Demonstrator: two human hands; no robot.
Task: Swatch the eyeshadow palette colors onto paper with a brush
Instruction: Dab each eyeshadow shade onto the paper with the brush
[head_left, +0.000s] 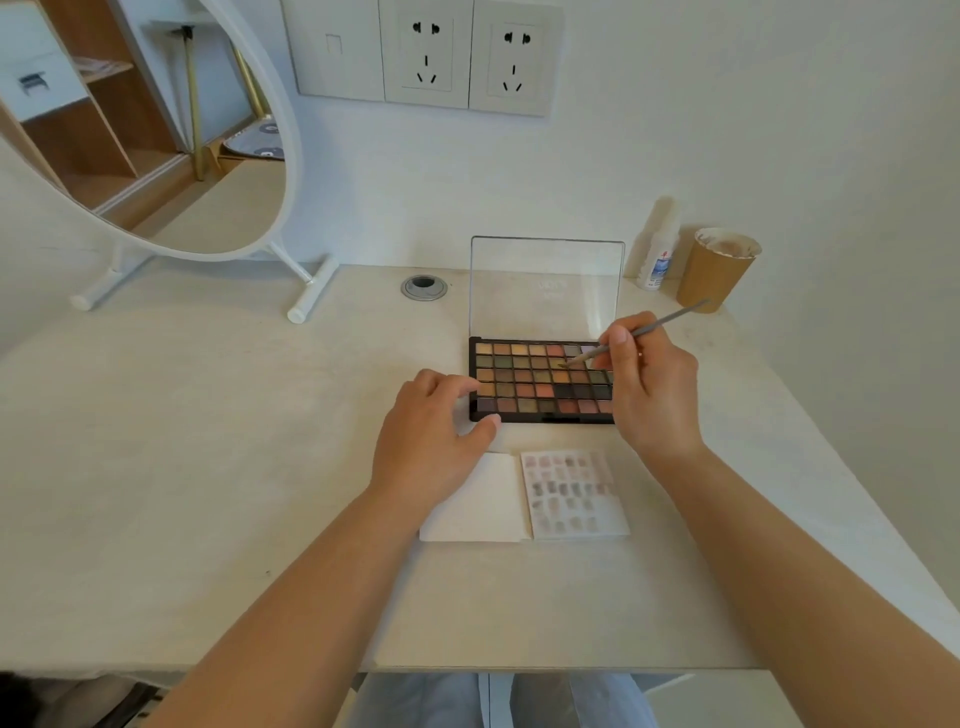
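Over palette (540, 382): right hand (649, 387) pinches brush (639, 338), tip on second-row pan | left hand (431, 441) steadies edge, fingers curled | paper (574, 493) just nearward.

- A pale counter (234, 467) against the wall carries everything.
- On it: an open eyeshadow palette (540, 384), swatched paper (574, 493), a round mirror (156, 124) on its stand, a white bottle (657, 249), a brown cup (717, 270).

Nothing is reading clearly: faint embossed marks are showing on the clear palette lid (546, 291), and the far white bottle (657, 252) label is blurring.
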